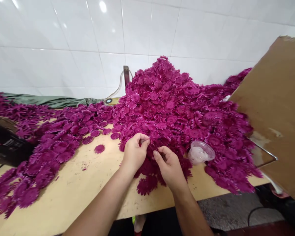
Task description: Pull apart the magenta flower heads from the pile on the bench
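My left hand (135, 151) is over the front of a large heap of magenta artificial flower heads (159, 101), thumb and forefinger pinched together. To its right, my right hand (169, 165) also pinches, its fingertips a short gap from the left ones. Whatever lies between the fingers of either hand is too small or too hidden to name. Loose flower heads (147, 185) lie beneath both hands. Just right of my right hand, a clear plastic cup (200, 152) with whitish contents leans tilted against the heap.
A pale wooden table (88, 183) carries everything. More flower heads (61, 147) spread along the left, beside a black box (11, 147). A large cardboard sheet (272, 108) stands at the right with a bent metal wire (267, 152). White tiled wall (76, 32) closes the back.
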`<state>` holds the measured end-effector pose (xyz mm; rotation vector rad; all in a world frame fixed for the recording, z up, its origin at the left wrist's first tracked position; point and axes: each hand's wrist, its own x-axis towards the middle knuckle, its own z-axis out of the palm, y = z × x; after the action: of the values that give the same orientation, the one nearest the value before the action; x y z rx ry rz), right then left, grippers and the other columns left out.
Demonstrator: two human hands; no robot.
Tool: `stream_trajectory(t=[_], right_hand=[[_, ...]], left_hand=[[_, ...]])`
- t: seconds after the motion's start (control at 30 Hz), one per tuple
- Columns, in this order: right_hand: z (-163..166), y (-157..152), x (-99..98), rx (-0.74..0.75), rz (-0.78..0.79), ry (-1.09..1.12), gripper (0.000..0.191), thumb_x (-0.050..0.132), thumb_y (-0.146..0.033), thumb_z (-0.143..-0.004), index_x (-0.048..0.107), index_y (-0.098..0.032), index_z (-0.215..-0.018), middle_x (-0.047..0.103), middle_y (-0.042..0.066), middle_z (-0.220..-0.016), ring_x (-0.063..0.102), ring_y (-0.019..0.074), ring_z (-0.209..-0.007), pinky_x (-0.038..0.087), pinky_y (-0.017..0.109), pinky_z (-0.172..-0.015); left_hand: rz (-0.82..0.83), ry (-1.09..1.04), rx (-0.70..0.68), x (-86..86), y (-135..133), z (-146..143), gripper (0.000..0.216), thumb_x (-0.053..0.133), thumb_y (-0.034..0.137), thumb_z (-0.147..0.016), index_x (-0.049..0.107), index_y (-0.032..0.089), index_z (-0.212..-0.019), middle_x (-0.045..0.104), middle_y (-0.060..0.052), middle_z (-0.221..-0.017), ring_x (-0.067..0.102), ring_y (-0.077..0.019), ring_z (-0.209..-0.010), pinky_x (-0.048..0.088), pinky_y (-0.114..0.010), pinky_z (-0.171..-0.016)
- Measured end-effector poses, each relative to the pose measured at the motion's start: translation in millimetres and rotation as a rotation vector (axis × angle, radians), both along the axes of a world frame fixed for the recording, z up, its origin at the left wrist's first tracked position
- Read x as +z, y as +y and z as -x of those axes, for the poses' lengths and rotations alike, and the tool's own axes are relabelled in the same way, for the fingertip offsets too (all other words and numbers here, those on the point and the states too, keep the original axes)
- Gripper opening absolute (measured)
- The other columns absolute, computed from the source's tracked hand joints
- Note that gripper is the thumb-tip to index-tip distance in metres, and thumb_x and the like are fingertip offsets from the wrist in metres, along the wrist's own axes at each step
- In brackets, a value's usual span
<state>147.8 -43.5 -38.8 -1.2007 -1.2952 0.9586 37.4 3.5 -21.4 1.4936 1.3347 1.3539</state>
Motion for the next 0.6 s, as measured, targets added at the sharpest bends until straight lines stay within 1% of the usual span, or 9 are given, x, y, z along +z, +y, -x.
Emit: stream_trajectory(t=[0.07,0.13,0.17,0.2,0.3,0.37,0.47,0.53,0.6], right_hand=[[-3.1,-4.6,1.7,0.015,0.004,0.0,0.018,0.051,-0.034,-0.075,0.05,-0.018,-0.069,0.045,-0.004,-0.058,0.04,0.0099,-0.053,0.034,0.023,-0.052],[-8.6,-9.7,2.5,0.035,0.019,-0.001,0.018,0.053,-0.033,-0.075,0.049,-0.018,-0.067,0.042,-0.005,-0.057,0.037,0.0091,-0.052,0.032,0.022,-0.05],[-11.5,-11.3,2.4,0.033,0.027,0.005,0.017,0.054,-0.033,-0.074,0.05,-0.018,-0.068,0.042,-0.005,-0.057,0.037,0.009,-0.052,0.032,0.022,-0.05],[-14.1,-11.8,1.9,0.021,0.03,0.018,0.017,0.055,-0.033,-0.073,0.051,-0.017,-0.069,0.043,-0.004,-0.059,0.039,0.0093,-0.054,0.033,0.022,-0.052],[-18.0,-6.8,-0.3,-0.03,0.05,0.11,0.02,0.061,-0.034,-0.066,0.055,-0.017,-0.074,0.048,-0.002,-0.064,0.042,0.0104,-0.059,0.035,0.023,-0.056],[-17.5,-0.8,-1.6,-0.032,0.088,0.191,0.024,0.063,-0.036,-0.062,0.055,-0.017,-0.073,0.047,-0.003,-0.062,0.041,0.0099,-0.056,0.035,0.023,-0.054],[-16.0,5.2,-3.7,-0.033,0.118,0.228,0.026,0.063,-0.04,-0.061,0.051,-0.017,-0.064,0.04,-0.006,-0.054,0.035,0.0083,-0.051,0.031,0.022,-0.051],[-15.6,6.3,-5.8,-0.044,0.105,0.18,0.03,0.06,-0.043,-0.063,0.046,-0.018,-0.058,0.037,-0.006,-0.053,0.032,0.008,-0.051,0.029,0.022,-0.05],[-15.1,6.5,-8.0,-0.065,0.085,0.102,0.032,0.057,-0.044,-0.067,0.042,-0.018,-0.055,0.034,-0.006,-0.052,0.03,0.0081,-0.051,0.027,0.023,-0.049]], left_hand=[[-0.021,-0.091,0.064,4.0,11.0,8.8,0.004,0.051,0.017,-0.07,0.053,0.018,-0.067,0.058,0.003,-0.059,0.056,-0.0136,-0.06,0.045,-0.027,-0.066],[-0.03,-0.157,0.235,8.4,22.1,21.9,0.006,0.047,0.017,-0.073,0.049,0.018,-0.068,0.057,0.003,-0.059,0.057,-0.0141,-0.06,0.047,-0.03,-0.068],[-0.043,-0.141,0.301,9.9,26.3,28.3,0.004,0.048,0.016,-0.072,0.049,0.018,-0.068,0.056,0.002,-0.06,0.057,-0.0145,-0.062,0.047,-0.031,-0.069],[-0.079,-0.078,0.312,10.5,28.7,33.4,0.003,0.049,0.016,-0.071,0.05,0.018,-0.071,0.056,0.002,-0.063,0.058,-0.0153,-0.065,0.047,-0.032,-0.072],[-0.184,0.217,0.158,7.0,24.3,37.8,0.021,0.049,0.008,-0.065,0.058,0.018,-0.081,0.06,-0.003,-0.086,0.057,-0.0196,-0.09,0.042,-0.037,-0.089],[-0.224,0.386,0.064,1.9,14.1,33.5,0.028,0.047,0.005,-0.064,0.061,0.018,-0.084,0.058,-0.006,-0.1,0.053,-0.0214,-0.103,0.038,-0.039,-0.095],[-0.238,0.485,-0.026,-4.1,-3.0,25.4,0.022,0.046,0.012,-0.074,0.063,0.019,-0.085,0.06,-0.006,-0.098,0.055,-0.021,-0.099,0.041,-0.039,-0.092],[-0.262,0.484,-0.078,-5.3,-12.7,21.3,0.019,0.045,0.02,-0.081,0.063,0.021,-0.086,0.063,-0.005,-0.093,0.058,-0.0193,-0.092,0.043,-0.038,-0.088],[-0.279,0.475,-0.13,-4.6,-20.4,17.1,0.019,0.045,0.024,-0.083,0.063,0.022,-0.087,0.064,-0.004,-0.09,0.058,-0.0185,-0.089,0.044,-0.036,-0.084]])
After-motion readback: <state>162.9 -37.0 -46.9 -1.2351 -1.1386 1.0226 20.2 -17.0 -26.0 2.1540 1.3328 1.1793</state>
